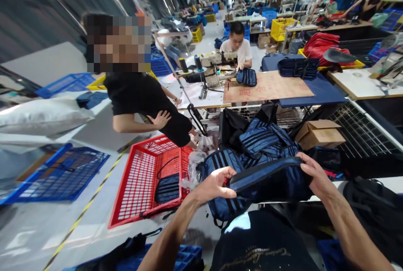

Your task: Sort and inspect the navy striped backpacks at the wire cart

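Observation:
A dark blue fabric bag piece [267, 178] with a black band stretches between my two hands, in front of my body. My left hand [217, 183] grips its left end, thumb and fingers pinched around the edge. At the upper right corner my right hand [316, 174] holds the other end, with part of its fingers hidden behind the fabric. Just beyond lies a heap of blue bags with black stripes [264, 134]. Another striped blue bag [222, 162] hangs beside my left hand, its lower part below my wrist.
A red plastic basket [135, 178] with a striped bag inside stands at left, near a person in black [138, 103]. Across from me, a person in white [244, 48] works at a sewing machine [217, 59]. An open cardboard box [324, 136] sits right of the heap; a blue crate [72, 174] lies far left.

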`<state>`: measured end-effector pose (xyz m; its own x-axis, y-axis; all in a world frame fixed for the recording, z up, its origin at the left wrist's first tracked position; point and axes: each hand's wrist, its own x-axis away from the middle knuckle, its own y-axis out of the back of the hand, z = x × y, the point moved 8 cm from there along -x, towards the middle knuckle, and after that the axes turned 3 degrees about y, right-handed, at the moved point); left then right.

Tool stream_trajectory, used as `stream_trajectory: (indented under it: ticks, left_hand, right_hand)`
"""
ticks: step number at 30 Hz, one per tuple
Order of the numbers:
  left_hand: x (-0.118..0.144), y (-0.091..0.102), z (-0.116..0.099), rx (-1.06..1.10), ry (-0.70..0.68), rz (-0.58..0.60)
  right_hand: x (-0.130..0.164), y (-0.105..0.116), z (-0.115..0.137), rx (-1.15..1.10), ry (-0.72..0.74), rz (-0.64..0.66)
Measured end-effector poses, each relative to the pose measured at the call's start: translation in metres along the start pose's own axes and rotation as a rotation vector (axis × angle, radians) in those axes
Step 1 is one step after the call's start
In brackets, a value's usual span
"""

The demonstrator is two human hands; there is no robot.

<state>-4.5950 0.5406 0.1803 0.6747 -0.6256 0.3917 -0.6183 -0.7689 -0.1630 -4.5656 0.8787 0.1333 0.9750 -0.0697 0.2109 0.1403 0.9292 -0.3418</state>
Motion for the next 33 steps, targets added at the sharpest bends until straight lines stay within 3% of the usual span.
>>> stream_trajectory:
  ticks: [5, 7, 9, 12, 16, 18, 21, 23, 25, 28, 30, 33]
  left_hand:
    - [0.016, 0.001, -0.014, -0.232, -0.054, -0.098]
    - [0.017, 0.007, -0.032, -0.391, -0.146, -0.247]
    - [0.017, 0.012, -0.053, -0.604, -0.276, -0.437]
    - [0.015, 0.005, -0.089, -1.005, -0.585, -0.717]
    - [0.011, -0.021, -0.13, -1.514, -1.01, -0.999]
    - [0.014, -0.027, -0.152, -1.635, -1.181, -1.113]
    - [0.026, -0.028, -0.184, -1.669, -1.383, -1.203]
    - [0.035, -0.026, -0.198, -1.647, -1.442, -1.206]
    - [0.043, -0.023, -0.204, -1.609, -1.441, -1.214]
    - [0.045, -0.019, -0.198, -1.628, -1.358, -1.207]
    - [0.04, -0.015, -0.189, -1.698, -1.272, -1.189]
    - [0.035, -0.003, -0.179, -1.747, -1.144, -1.223]
  right_hand:
    - [0.022, -0.035, 0.053, 0.34, -0.019, 0.387]
    - [0.03, -0.048, 0.068, 0.521, 0.003, 0.481]
    - [0.031, -0.059, 0.081, 0.681, 0.078, 0.482]
    - [0.015, -0.069, 0.106, 0.866, 0.352, 0.287]
    - [0.001, -0.065, 0.156, 1.16, 0.971, -0.129]
    - [0.002, -0.058, 0.175, 1.315, 1.222, -0.315]
    - [0.008, -0.049, 0.191, 1.45, 1.468, -0.461]
    - [0.011, -0.044, 0.197, 1.438, 1.478, -0.503]
    - [0.009, -0.041, 0.197, 1.39, 1.34, -0.492]
    - [0.003, -0.048, 0.181, 1.377, 1.134, -0.366]
    - [0.002, -0.057, 0.17, 1.433, 1.124, -0.304]
    - [0.004, -0.063, 0.169, 1.529, 1.178, -0.35]
